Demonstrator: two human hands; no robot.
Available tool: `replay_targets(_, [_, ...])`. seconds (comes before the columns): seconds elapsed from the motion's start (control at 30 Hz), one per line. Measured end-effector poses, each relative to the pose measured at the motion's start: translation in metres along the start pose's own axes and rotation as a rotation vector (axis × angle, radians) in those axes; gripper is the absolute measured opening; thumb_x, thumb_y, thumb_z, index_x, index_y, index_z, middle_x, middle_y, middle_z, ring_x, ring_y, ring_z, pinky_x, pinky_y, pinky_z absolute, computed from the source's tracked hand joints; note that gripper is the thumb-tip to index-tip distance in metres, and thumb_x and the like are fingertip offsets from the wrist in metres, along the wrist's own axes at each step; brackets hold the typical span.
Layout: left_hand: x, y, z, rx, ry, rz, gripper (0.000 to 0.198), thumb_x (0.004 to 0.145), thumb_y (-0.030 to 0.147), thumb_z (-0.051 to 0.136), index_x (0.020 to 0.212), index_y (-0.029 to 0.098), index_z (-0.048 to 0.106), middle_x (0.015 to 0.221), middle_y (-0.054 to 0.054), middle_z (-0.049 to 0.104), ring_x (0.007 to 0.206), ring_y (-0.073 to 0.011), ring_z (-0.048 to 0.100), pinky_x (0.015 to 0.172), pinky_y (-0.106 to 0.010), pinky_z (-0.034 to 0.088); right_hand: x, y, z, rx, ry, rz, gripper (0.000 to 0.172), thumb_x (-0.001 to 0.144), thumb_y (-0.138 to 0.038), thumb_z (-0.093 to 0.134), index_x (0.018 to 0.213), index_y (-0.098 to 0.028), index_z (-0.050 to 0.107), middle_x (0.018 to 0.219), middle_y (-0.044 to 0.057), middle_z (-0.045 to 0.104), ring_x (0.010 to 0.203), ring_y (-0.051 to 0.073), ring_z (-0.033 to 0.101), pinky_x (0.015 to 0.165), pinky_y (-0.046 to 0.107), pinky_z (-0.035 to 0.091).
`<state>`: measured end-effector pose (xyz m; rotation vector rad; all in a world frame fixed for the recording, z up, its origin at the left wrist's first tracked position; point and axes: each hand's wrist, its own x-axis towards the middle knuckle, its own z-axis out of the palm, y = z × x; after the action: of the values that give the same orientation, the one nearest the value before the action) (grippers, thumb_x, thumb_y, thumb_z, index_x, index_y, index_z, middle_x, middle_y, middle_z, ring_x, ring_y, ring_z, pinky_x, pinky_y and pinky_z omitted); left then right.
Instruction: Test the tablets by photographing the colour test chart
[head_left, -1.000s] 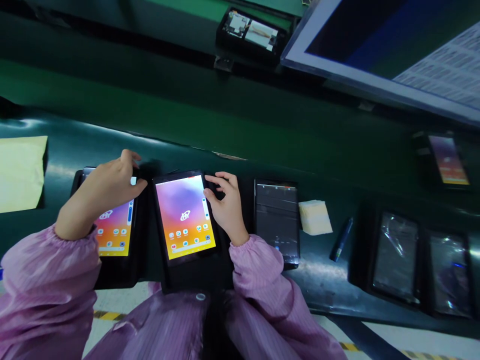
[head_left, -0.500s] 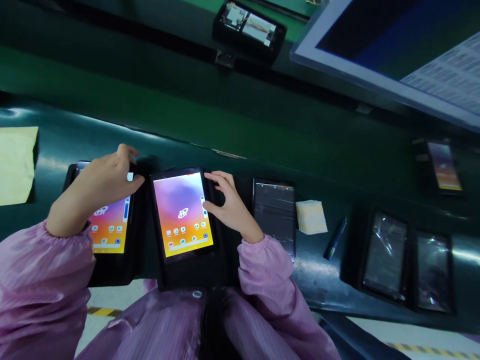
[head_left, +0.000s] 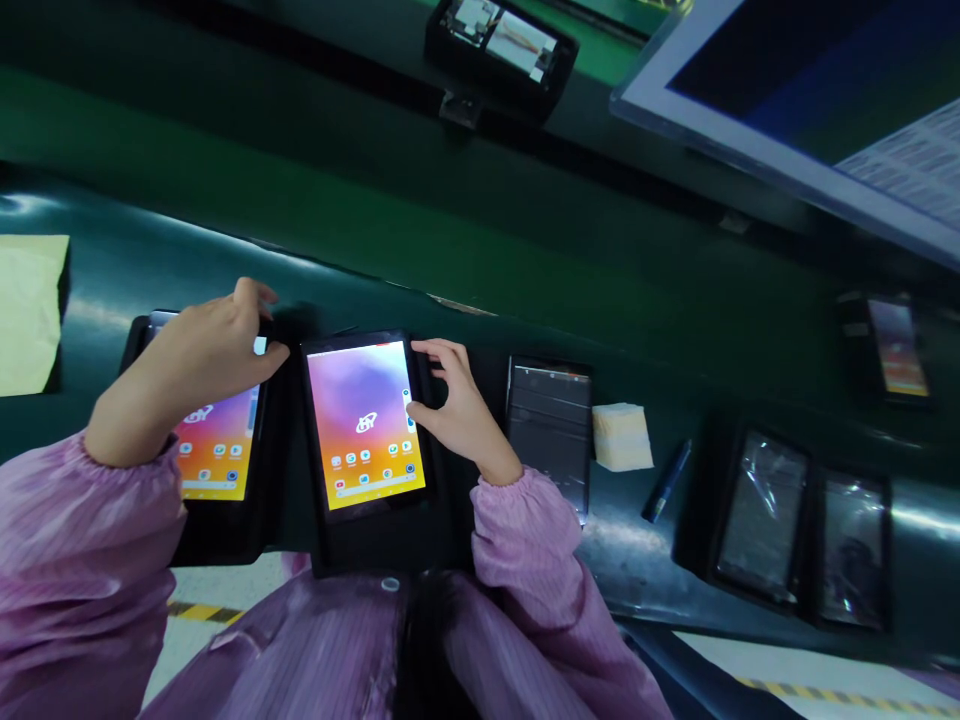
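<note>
A lit tablet (head_left: 366, 385), its home screen showing several app icons, lies face up on a black holder (head_left: 360, 548) in front of me. My right hand (head_left: 456, 400) is at its right edge, thumb on the edge and forefinger by the upper corner, with a gap between them. To the left, a second lit tablet (head_left: 217, 478) rests in another black holder, partly covered by my left hand (head_left: 206, 350). That hand arches over the upper part, palm down, thumb and bent fingers apart near the tablet's right edge. Whether its fingertips touch anything is hidden.
Right of my hand lies a dark tablet (head_left: 549, 430), then a stack of pale paper squares (head_left: 622, 437) and a blue pen (head_left: 669, 480). Two film-covered devices (head_left: 763, 505) sit farther right. A yellow sheet (head_left: 30, 315) is at left; a monitor (head_left: 645, 95) stands behind.
The view has shifted slightly. Both hands keep nearly the same pose at the tablets, and the slider panel on the left tablet's screen looks fainter.
</note>
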<state>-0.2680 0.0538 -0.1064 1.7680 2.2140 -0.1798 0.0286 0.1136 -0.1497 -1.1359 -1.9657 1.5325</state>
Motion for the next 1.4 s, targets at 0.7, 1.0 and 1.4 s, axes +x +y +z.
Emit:
replay_targets(0.7, [0.001, 0.007, -0.006, 0.013, -0.028, -0.014, 0.057, 0.093, 0.04, 0.047, 0.141, 0.01, 0.042, 0.133, -0.024, 0.068, 0.121, -0.041, 0.07, 0.097, -0.048, 0.055, 0.002, 0.01, 0.006, 0.062, 0.149, -0.04, 0.031, 0.093, -0.026, 0.064, 0.123, -0.03, 0.066, 0.134, 0.007, 0.056, 0.13, 0.024, 0.06, 0.112, 0.048, 0.052])
replay_targets(1.0, [-0.001, 0.009, -0.011, -0.031, -0.042, -0.04, 0.059, 0.093, 0.043, 0.049, 0.14, 0.007, 0.041, 0.133, -0.025, 0.068, 0.114, -0.04, 0.072, 0.095, -0.048, 0.056, -0.001, 0.011, 0.003, 0.038, 0.102, -0.063, 0.038, 0.09, -0.018, 0.064, 0.126, -0.031, 0.064, 0.137, 0.007, 0.053, 0.136, 0.024, 0.056, 0.115, 0.05, 0.051])
replay_targets(1.4, [-0.003, -0.001, -0.006, -0.082, 0.002, 0.005, 0.062, 0.092, 0.045, 0.047, 0.14, 0.006, 0.04, 0.132, -0.027, 0.067, 0.116, -0.04, 0.071, 0.096, -0.051, 0.057, -0.002, 0.009, 0.005, 0.016, 0.117, -0.06, 0.037, 0.09, -0.018, 0.064, 0.125, -0.031, 0.065, 0.138, 0.008, 0.053, 0.137, 0.025, 0.055, 0.115, 0.05, 0.051])
